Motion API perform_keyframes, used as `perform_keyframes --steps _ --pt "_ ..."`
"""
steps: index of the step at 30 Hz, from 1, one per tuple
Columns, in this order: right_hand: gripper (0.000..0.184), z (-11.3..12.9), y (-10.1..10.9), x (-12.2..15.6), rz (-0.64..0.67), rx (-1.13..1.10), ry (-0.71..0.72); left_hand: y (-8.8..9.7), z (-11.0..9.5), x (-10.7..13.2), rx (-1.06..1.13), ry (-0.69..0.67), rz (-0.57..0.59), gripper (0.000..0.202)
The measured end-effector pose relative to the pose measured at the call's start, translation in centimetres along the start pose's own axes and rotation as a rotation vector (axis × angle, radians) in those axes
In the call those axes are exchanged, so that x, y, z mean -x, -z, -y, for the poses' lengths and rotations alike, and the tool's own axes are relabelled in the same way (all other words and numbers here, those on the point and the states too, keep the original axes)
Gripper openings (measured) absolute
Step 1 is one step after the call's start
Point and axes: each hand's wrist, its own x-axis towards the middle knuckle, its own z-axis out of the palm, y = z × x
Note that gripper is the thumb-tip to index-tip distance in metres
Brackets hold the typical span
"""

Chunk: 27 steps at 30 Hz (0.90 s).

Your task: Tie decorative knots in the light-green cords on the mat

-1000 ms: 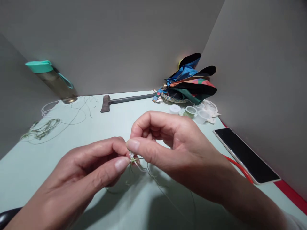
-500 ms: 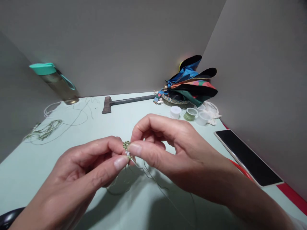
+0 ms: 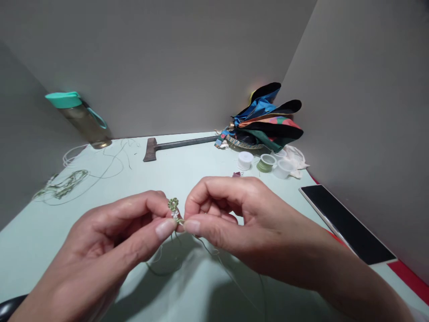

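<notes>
The left hand (image 3: 114, 239) pinches a small knotted cord piece (image 3: 173, 205) by its lower end, between thumb and bent forefinger. The piece stands roughly upright above the left thumbnail: its green looped top pokes up clear of the grip, the white knots sit just above the thumb tip, and the lowest part is tucked between the 2 digits.

The right hand (image 3: 241, 221) is closed at thumb and forefinger on the cord strands (image 3: 182, 221) that leave the piece's lower end on its right side. The 2 sets of fingertips are right beside each other; whether they touch, I cannot tell. Loose thin cords (image 3: 208, 248) trail below both hands over the pale green table (image 3: 140, 179).

Beyond the hands lie an axe (image 3: 181, 144) with its handle running to a folded umbrella (image 3: 268, 129), and 2 spools, 1 white (image 3: 245, 162) and 1 green (image 3: 266, 166). A bundle of green and white cord (image 3: 71, 183) lies to the left, near a bottle (image 3: 85, 127); a phone (image 3: 348, 223) lies to the right.
</notes>
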Motion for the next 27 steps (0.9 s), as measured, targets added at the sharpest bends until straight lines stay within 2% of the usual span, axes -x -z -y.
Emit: perform_keyframes --steps 3,8,15,20,23,27 --pt "0.011 0.0 -0.2 0.0 -0.028 0.032 0.003 -0.4 -0.3 0.1 0.024 0.051 -0.081 0.027" --pt "0.014 -0.2 -0.5 0.1 -0.051 0.085 0.06 -0.9 -0.8 0.2 0.061 0.062 -0.122 0.026" --pt "0.016 -0.4 -0.8 0.2 -0.068 0.114 0.119 -0.4 -0.4 0.0 0.06 0.046 -0.087 0.034" --pt "0.009 -0.3 -0.5 -0.1 0.007 0.043 0.023 0.3 0.3 -0.6 0.006 -0.046 -0.016 0.037" --pt "0.007 -0.2 -0.5 -0.3 0.031 0.018 -0.008 0.1 0.0 -0.5 -0.014 -0.024 -0.049 0.038" --pt "0.017 -0.2 -0.7 -0.3 0.006 0.087 0.058 -0.3 -0.4 -0.1 0.014 0.019 -0.083 0.041"
